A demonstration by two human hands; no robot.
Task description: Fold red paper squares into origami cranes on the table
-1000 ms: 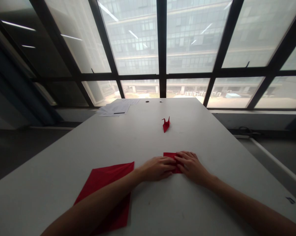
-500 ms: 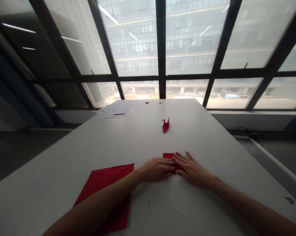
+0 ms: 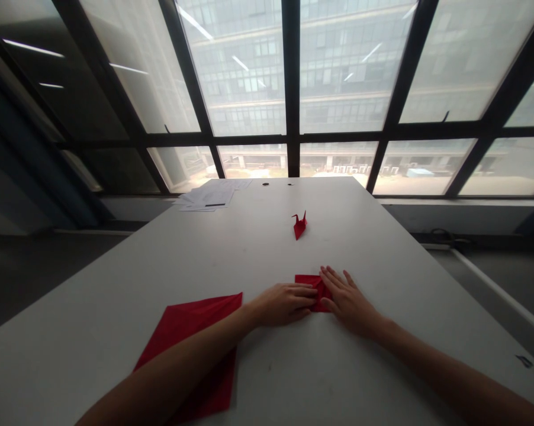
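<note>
A small folded square of red origami paper [image 3: 322, 290] lies flat on the white table, partly covered by my hands. My left hand [image 3: 287, 304] rests flat on its left part, fingers stretched to the right. On its right side lies my right hand [image 3: 349, 302], palm down with the fingers stretched out and the thumb apart. Beyond the hands stands a red paper crane [image 3: 299, 226]. A larger red sheet [image 3: 196, 316] lies at the left, partly hidden under my left forearm.
The white table [image 3: 267, 254] runs away toward tall windows. At its far left lie several loose printed papers [image 3: 209, 194] with a dark, thin strip on them. A small dark mark [image 3: 524, 361] shows near the right edge.
My right hand has slid slightly to the right and away from me over the folded paper, so more of the red shows between the hands. My left hand stays nearly in place.
</note>
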